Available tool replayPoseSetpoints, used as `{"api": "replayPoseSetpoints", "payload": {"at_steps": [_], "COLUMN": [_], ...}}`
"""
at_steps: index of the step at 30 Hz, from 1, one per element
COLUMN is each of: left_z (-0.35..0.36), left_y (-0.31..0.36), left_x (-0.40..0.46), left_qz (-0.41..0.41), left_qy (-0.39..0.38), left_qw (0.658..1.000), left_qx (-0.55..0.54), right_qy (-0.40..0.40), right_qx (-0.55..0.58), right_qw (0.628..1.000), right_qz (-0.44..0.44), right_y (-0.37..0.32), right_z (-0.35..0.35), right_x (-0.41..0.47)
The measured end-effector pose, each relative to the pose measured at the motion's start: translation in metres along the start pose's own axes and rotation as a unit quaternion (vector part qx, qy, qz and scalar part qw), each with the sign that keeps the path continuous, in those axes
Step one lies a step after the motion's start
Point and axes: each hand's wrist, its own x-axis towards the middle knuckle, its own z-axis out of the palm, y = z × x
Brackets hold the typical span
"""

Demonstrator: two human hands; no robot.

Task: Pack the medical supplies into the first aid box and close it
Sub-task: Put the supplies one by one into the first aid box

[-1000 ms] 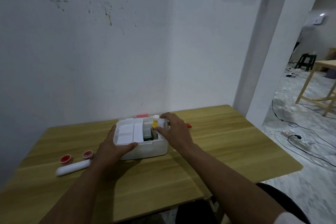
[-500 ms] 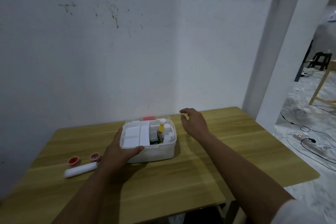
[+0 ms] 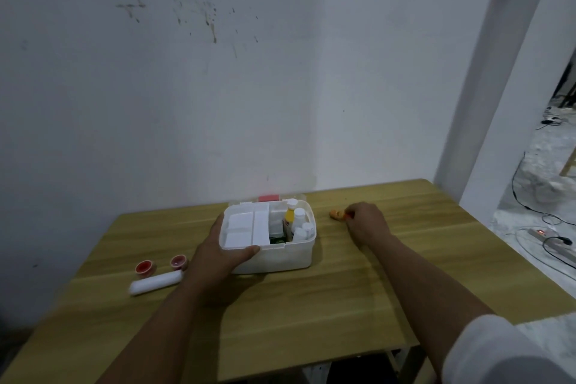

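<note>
The white first aid box [image 3: 280, 256] stands open on the wooden table [image 3: 327, 305]. Inside it, white packs [image 3: 246, 227] fill the left part and several small bottles, one of them yellow [image 3: 290, 216], stand at the right. My left hand [image 3: 218, 254] grips the box's front left corner, thumb over the rim. My right hand [image 3: 366, 221] rests on the table right of the box, fingertips pinched on the red end of a small orange item [image 3: 337, 214] that lies there. Left of the box lie a white roll [image 3: 156, 283] and two small red-topped pots [image 3: 146, 268] [image 3: 178, 261].
A red latch [image 3: 268, 198] shows at the box's rear, close to the white wall [image 3: 249, 87]. The table ends at the right beside a white pillar [image 3: 486, 134]. On the floor beyond lie a power strip [image 3: 542, 232] and cables.
My right hand left the bottles in the box and moved right, down to the small orange item on the table. My left hand stayed on the box.
</note>
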Motion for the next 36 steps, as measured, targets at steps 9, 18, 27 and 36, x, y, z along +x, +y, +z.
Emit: {"api": "replayPoseSetpoints", "payload": {"at_steps": [9,18,27,36], "left_z": [0.001,0.002,0.002,0.003], "left_y": [-0.001,-0.003,-0.005,-0.001], "left_x": [0.001,0.001,0.003,0.0], "left_qz": [0.007,0.016,0.013,0.004], "left_qy": [0.012,0.006,0.014,-0.003], "left_qw": [1.0,1.0,1.0,1.0], "left_qx": [0.007,0.005,0.019,0.006], "right_qy": [-0.108,-0.189,-0.179,-0.119], "right_qx": [0.198,-0.148,-0.321,-0.085], "right_qw": [0.959,0.926,0.883,0.945], "right_qz": [-0.173,-0.293,-0.291,-0.293], "right_y": [-0.109,-0.18,-0.175,-0.161], "right_z": [-0.104,-0.076,-0.027,-0.06], "right_x": [0.014,-0.023,-0.039,-0.034]}}
